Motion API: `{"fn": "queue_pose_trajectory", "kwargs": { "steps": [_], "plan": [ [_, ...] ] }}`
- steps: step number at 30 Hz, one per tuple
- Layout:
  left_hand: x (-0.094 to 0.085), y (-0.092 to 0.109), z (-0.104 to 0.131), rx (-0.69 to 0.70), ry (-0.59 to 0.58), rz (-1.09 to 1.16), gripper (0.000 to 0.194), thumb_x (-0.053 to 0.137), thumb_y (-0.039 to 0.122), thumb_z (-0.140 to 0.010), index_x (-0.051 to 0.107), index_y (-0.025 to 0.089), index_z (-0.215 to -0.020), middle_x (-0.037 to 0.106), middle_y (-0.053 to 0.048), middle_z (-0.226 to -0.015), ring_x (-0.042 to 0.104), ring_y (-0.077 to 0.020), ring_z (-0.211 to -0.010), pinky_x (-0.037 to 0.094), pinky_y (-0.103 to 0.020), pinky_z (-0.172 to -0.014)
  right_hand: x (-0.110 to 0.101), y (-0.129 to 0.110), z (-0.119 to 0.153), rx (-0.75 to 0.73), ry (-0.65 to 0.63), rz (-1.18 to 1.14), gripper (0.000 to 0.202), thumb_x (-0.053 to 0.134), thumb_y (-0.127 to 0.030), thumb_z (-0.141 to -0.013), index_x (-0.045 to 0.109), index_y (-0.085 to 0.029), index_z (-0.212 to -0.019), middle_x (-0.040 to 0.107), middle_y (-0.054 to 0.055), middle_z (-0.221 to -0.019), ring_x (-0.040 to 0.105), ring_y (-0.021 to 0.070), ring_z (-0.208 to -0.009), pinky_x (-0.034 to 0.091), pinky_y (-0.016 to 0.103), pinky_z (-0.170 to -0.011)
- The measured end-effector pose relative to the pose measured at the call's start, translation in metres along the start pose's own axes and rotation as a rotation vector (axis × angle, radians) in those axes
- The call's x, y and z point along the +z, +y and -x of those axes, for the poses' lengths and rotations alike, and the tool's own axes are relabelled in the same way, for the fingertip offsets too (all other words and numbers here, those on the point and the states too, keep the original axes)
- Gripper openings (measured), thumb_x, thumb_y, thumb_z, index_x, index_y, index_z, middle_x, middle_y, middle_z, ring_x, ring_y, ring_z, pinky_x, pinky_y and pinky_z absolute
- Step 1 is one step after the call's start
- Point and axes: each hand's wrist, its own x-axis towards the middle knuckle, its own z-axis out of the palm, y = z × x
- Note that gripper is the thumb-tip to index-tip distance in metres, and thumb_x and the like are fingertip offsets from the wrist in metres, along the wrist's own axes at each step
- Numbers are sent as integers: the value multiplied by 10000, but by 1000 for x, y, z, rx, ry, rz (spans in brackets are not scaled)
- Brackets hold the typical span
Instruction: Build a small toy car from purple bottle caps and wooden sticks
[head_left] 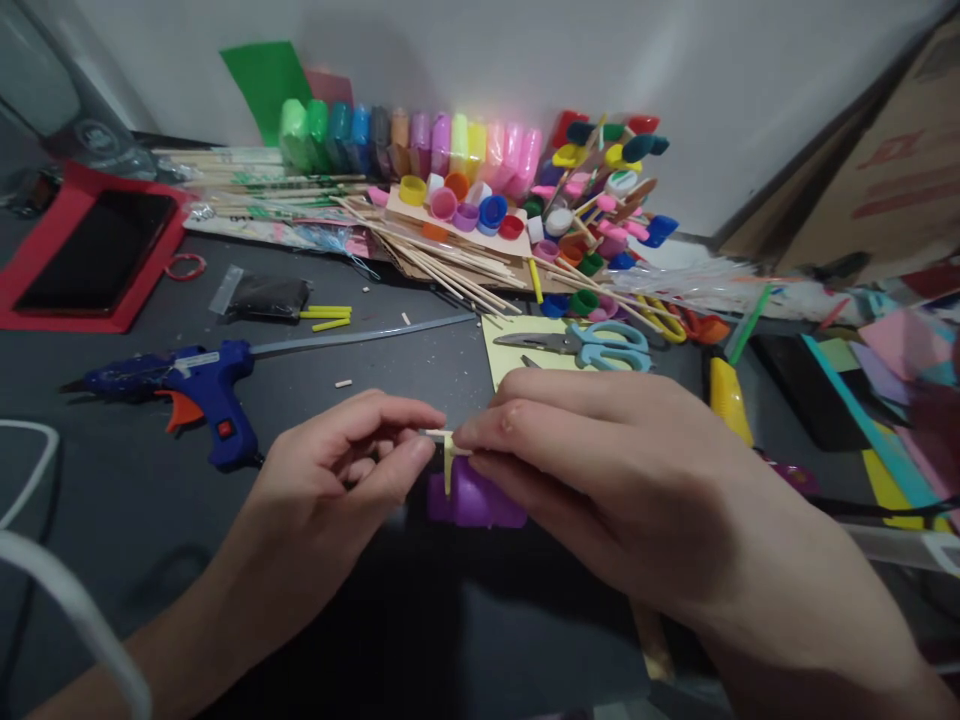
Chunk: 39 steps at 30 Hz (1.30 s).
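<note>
Close together at the desk's near middle, both hands work on a small purple plastic piece with a narrow pale yellow strip upright against it. A short thin wooden stick lies across the strip's top. My left hand has thumb and forefinger closed about the stick's left end. My right hand is closed from above, fingertips at the stick's right part and over the purple piece; its grip is partly hidden. Just beyond, light blue-handled scissors rest on yellow paper.
A blue glue gun lies at left, near a phone on red card. Several bamboo skewers, coloured caps and clay packs line the back. A yellow cutter and coloured paper scraps are at right.
</note>
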Motion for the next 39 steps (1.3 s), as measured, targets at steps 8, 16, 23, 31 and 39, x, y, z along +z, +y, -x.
{"fn": "queue_pose_trajectory", "kwargs": {
  "steps": [8,16,23,31,39],
  "plan": [
    [2,-8,7,307,-87,-14,387,796,367,-778,669,331,-1142,606,11,-937,520,-121,-674,398,-221,-530,-2,-1,-7,59,135,-71,128,560,-200,-980,676,-181,-931,675,-13,-798,585,110,-674,396,251,-610],
    [10,-17,2,491,0,-304,361,742,330,-848,564,294,-1161,572,-6,-1033,520,-159,-819,424,-267,-706,-3,-3,-9,102,187,-155,149,547,-200,-982,681,-182,-919,716,-8,-812,636,111,-689,438,235,-625],
    [9,-15,7,516,-85,-265,312,750,292,-832,578,283,-1091,603,-15,-1062,578,-196,-996,448,-299,-840,-7,-8,-8,126,225,-274,112,604,-152,-948,694,-202,-904,708,-62,-772,626,76,-652,456,199,-608],
    [8,-18,21,466,-168,-16,181,548,395,-964,655,302,-1076,647,-51,-1054,591,-227,-1009,457,-347,-861,-11,-7,8,93,138,-123,133,560,-224,-987,674,-194,-926,640,-49,-763,574,93,-700,393,245,-617],
    [12,-12,15,-99,-278,198,238,585,442,-949,611,281,-1121,656,-10,-1015,599,-163,-888,499,-269,-792,5,-10,9,109,110,-146,138,556,-141,-956,675,-152,-885,617,-20,-756,516,101,-639,346,259,-569]
  ]
}}
